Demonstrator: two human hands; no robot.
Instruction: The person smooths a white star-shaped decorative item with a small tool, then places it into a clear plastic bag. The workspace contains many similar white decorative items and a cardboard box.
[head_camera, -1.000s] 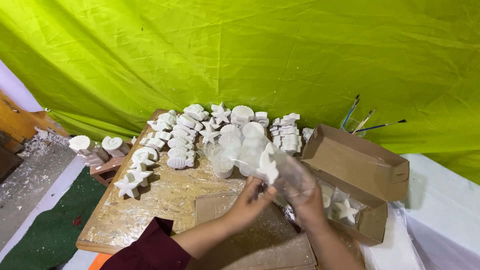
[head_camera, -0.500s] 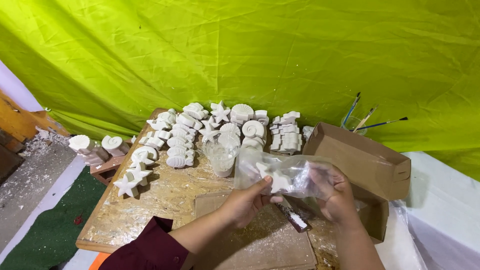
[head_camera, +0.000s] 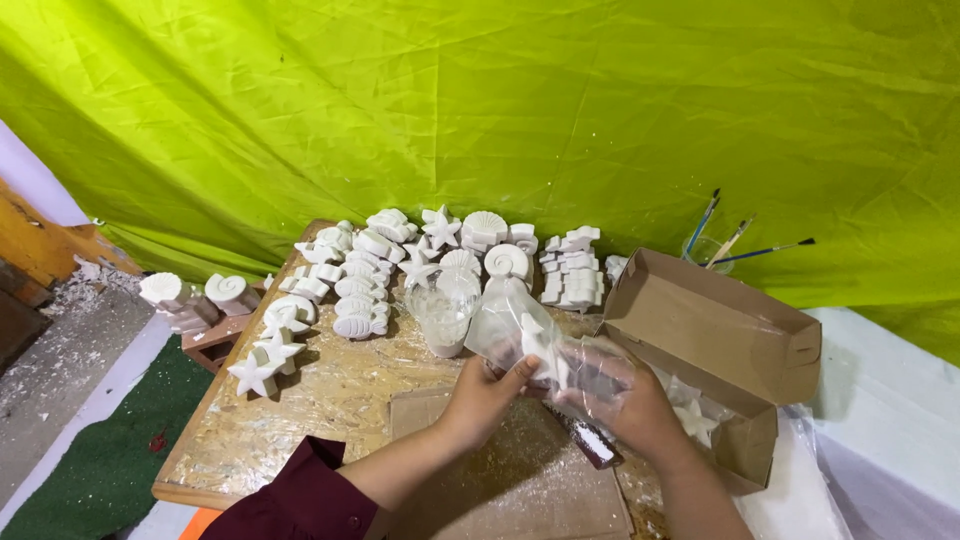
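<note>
Two hands hold a clear plastic bag (head_camera: 545, 345) with a white plaster star inside, above a wooden board (head_camera: 330, 400).

Head view: left hand (head_camera: 490, 390) pinches the bag's near edge; right hand (head_camera: 625, 400), wrapped in plastic, grasps it beside the open cardboard box (head_camera: 715, 345).

you're working over a tabletop (head_camera: 330, 400) of rough chipboard, dusted white. along its far edge lie white plaster casts (head_camera: 440, 255): shells, starfish and fish, packed close together. a single plaster star (head_camera: 252, 374) sits near the left edge. a clear plastic cup (head_camera: 443, 318) stands just in front of the casts. a flat cardboard sheet (head_camera: 530, 480) lies on the near part, and an open cardboard box (head_camera: 715, 345) rests at the right.
</note>
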